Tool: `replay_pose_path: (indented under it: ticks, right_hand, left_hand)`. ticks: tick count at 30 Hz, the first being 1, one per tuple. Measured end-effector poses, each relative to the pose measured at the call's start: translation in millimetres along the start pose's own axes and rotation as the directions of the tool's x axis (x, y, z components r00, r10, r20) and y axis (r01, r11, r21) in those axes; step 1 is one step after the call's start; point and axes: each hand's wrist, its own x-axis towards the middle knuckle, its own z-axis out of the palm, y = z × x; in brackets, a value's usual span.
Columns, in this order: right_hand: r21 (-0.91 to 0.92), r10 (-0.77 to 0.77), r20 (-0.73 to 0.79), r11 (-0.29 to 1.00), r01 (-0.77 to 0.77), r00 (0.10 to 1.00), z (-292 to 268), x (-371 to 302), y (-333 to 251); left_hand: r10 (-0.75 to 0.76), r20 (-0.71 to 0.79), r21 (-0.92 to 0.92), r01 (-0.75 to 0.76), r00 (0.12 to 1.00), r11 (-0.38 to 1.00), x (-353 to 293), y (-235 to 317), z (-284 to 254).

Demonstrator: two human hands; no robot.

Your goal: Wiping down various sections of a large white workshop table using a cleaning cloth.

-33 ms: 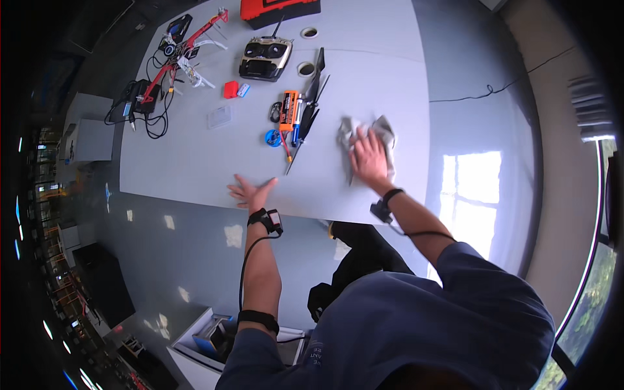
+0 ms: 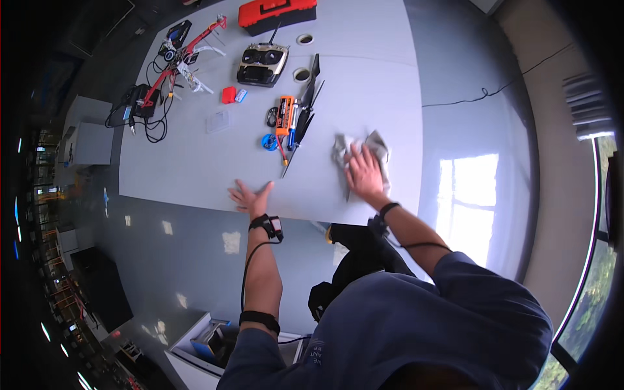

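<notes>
A crumpled light grey cloth [image 2: 379, 142] lies on the white table near its right edge. My right hand [image 2: 365, 173] rests flat on top of it with fingers stretched out, pressing it down and hiding part of it. At the table's front edge my left hand [image 2: 251, 197] leans on the surface, empty, with fingers spread. Between the hands and farther back are black propeller blades [image 2: 303, 123], an orange battery pack [image 2: 285, 116] with a red lead, a blue pen-like tool [image 2: 292, 133] and a round blue part [image 2: 270, 142].
Farther back stand a radio controller [image 2: 262, 64], two round tape-like rings [image 2: 301, 75] and a red and black toolbox [image 2: 277, 17]. A drone frame [image 2: 172, 58] with cables lies at the far left. A clear plastic case [image 2: 218, 121] and small red block [image 2: 229, 95] sit mid-table.
My right hand and the cloth under it have slid a little toward me along the table. The left hand stays at the front edge. The view has shifted slightly.
</notes>
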Motion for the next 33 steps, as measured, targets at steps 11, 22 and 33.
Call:
replay_pose_path:
  ticks: [11, 22, 33]
  right_hand:
    - [0.063, -0.091, 0.119, 0.994, 0.084, 0.989, -38.9, -92.2, 53.7]
    - [-0.062, -0.037, 0.013, 0.997, 0.038, 0.999, -45.1, 83.3, 184.0]
    - [-0.162, -0.022, -0.034, 0.987, 0.016, 0.999, -54.5, 312.2, 261.6]
  left_hand:
    - [-0.139, -0.178, -0.138, 0.115, 0.974, 0.984, -191.7, 133.9, 151.9]
    - [-0.147, -0.393, 0.125, 0.211, 0.908, 0.969, -195.6, 171.8, 190.4]
    - [-0.178, -0.430, 0.124, 0.254, 0.885, 0.959, -202.9, 178.0, 199.2]
